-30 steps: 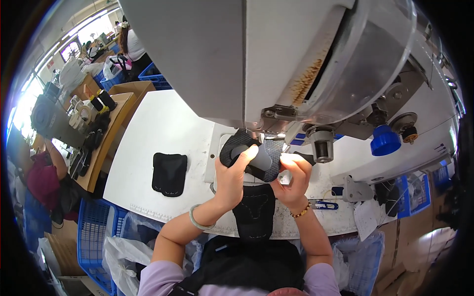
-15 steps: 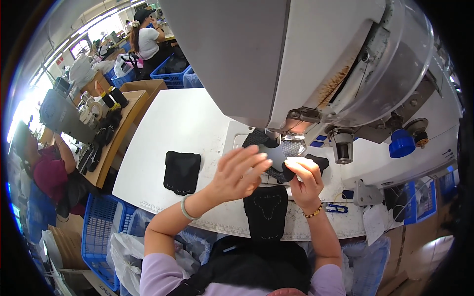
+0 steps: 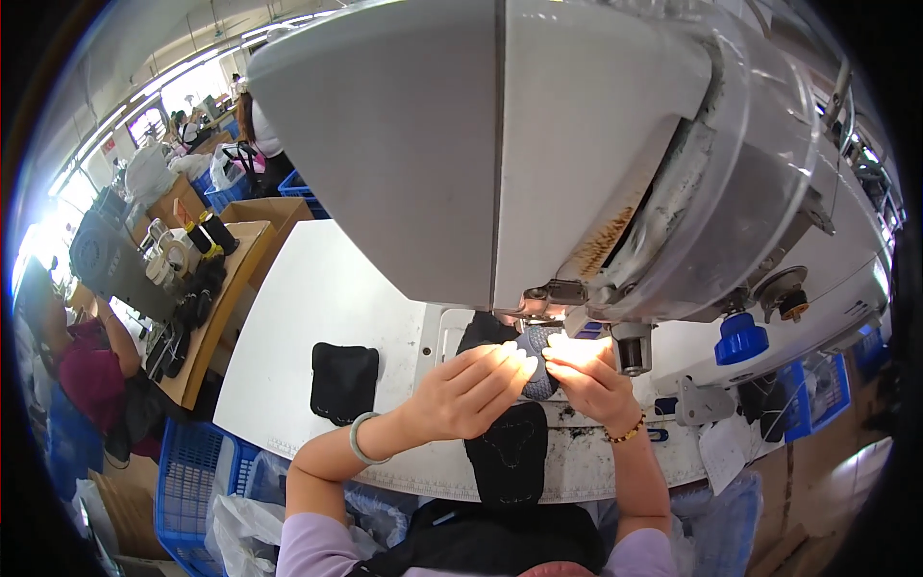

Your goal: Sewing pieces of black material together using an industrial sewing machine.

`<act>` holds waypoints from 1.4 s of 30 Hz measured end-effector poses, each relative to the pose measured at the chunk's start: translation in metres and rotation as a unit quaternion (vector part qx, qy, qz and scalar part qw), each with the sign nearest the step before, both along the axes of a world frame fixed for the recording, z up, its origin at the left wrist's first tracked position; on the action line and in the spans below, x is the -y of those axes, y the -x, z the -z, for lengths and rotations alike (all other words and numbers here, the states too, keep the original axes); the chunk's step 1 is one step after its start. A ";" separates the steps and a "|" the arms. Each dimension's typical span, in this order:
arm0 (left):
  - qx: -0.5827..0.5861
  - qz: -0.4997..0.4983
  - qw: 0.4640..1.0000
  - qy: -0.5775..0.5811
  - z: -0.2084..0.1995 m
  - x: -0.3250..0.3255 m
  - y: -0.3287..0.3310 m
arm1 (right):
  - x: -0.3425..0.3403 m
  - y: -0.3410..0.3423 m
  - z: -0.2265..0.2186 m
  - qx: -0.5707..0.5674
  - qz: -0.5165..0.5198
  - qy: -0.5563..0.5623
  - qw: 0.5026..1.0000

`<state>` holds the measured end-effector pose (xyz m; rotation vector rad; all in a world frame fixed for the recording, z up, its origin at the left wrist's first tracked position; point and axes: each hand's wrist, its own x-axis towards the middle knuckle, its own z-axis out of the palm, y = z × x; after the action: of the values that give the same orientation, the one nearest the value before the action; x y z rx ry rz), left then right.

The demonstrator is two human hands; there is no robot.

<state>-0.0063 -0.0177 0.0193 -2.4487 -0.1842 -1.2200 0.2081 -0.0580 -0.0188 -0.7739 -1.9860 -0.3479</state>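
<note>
Under the lit needle area of a large sewing machine, a grey textured fabric piece lies between my hands, with a black part behind it. My left hand grips its left side, fingers drawn together at the edge. On the other side, my right hand pinches the piece, its fingertips bright in the lamp light. Just in front of my hands lies a black stitched pad, reaching over the table's near edge. Another black pad rests flat to the left.
The white table has a ruled front edge. At left, a blue basket stands below a wooden bench with thread spools. A blue knob juts from the machine at right. Other people sit at work further back.
My left hand has come down from above the table onto the fabric piece, closing on it. My right hand still pinches the piece. The view has tilted, so the machine head fills more of it.
</note>
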 end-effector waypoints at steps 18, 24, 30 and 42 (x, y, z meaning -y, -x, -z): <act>0.020 0.099 0.978 0.181 0.007 -0.044 0.015 | 0.010 0.049 -0.018 0.010 0.154 -0.025 0.988; 0.043 0.057 0.984 0.163 0.013 -0.041 0.014 | 0.006 0.045 -0.011 -0.018 0.166 -0.017 0.986; 0.114 0.070 0.943 0.305 0.028 -0.055 0.009 | 0.004 0.038 -0.005 -0.026 0.158 -0.013 0.987; 0.132 0.090 0.948 0.276 0.023 -0.058 0.008 | 0.000 0.033 -0.005 -0.041 0.137 0.006 0.990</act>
<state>-0.0138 0.0400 -0.0037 -2.7979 -0.4387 -1.7777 0.1753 -0.0576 -0.0139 -1.0568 -1.8090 -0.4575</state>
